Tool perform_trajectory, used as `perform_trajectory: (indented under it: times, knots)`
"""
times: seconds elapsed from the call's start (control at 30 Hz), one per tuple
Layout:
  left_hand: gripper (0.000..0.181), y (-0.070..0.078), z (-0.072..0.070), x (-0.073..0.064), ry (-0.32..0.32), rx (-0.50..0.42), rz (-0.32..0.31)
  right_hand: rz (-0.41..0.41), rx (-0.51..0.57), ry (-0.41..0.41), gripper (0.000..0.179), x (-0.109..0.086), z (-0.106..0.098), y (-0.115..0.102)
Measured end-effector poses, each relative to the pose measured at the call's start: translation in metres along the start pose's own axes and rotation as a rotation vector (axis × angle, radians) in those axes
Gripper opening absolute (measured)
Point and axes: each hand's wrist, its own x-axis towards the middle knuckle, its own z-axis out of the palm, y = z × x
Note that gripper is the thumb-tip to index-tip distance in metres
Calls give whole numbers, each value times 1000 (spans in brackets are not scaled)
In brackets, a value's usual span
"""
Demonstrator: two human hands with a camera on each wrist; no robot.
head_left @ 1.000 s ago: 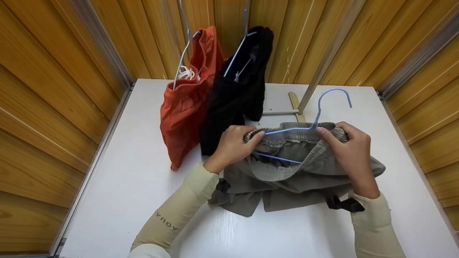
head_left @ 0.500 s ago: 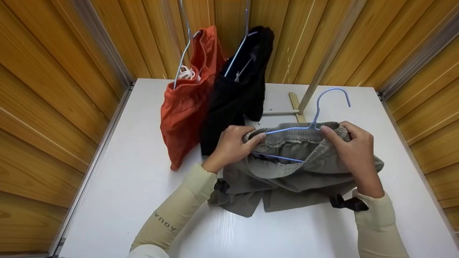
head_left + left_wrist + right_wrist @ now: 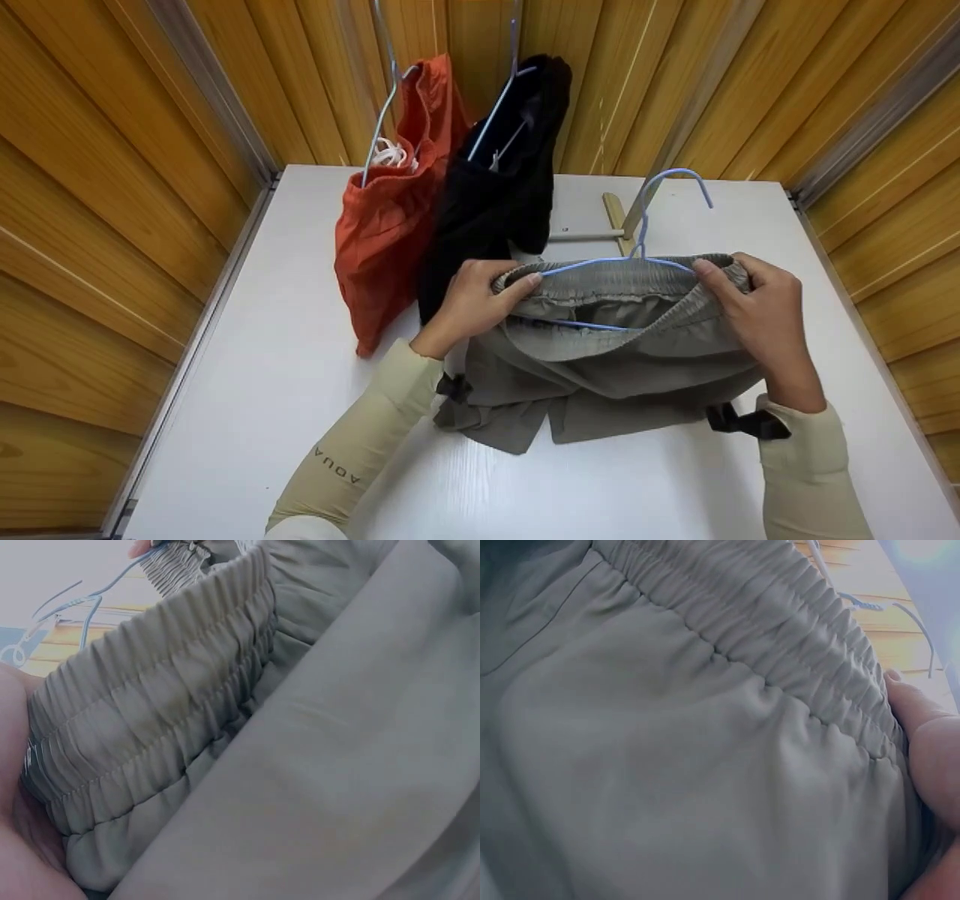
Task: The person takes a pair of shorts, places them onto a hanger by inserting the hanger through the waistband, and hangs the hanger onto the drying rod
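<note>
Grey-green shorts (image 3: 637,375) with a gathered elastic waistband (image 3: 150,697) lie over the white table, waist opening facing up. Inside that opening sits a blue wire hanger (image 3: 592,264), its hook pointing up and to the right and its lower bar crossing the opening. My left hand (image 3: 480,296) grips the waistband's left end, thumb over the edge by the hanger's shoulder. At the other end my right hand (image 3: 761,315) pinches the band, thumb inside near the hanger's right arm. In the right wrist view the thumb (image 3: 922,727) presses at the band's edge. Fingers behind the cloth are hidden.
Orange shorts (image 3: 386,232) with a white drawstring and black shorts (image 3: 487,210) hang on blue hangers at the back left. A wooden stand's post and foot (image 3: 616,214) rise behind the grey shorts. Wood-slat walls (image 3: 97,187) enclose the white table (image 3: 247,390).
Both hands have drawn apart, the left moving slightly left and the right moving right, stretching the waistband wider. The hanger has shifted left, so more of its right arm shows.
</note>
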Motion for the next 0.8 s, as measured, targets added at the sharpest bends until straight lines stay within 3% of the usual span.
perform_trajectory:
  times: [0.5,0.8]
  knots:
    - [34,-3,-9,-1,14,-67,19,100,33,27,47,2,-12,3]
    - [35,-4,-14,-5,10,-111,-22,163,86,87,45,3,-17,9]
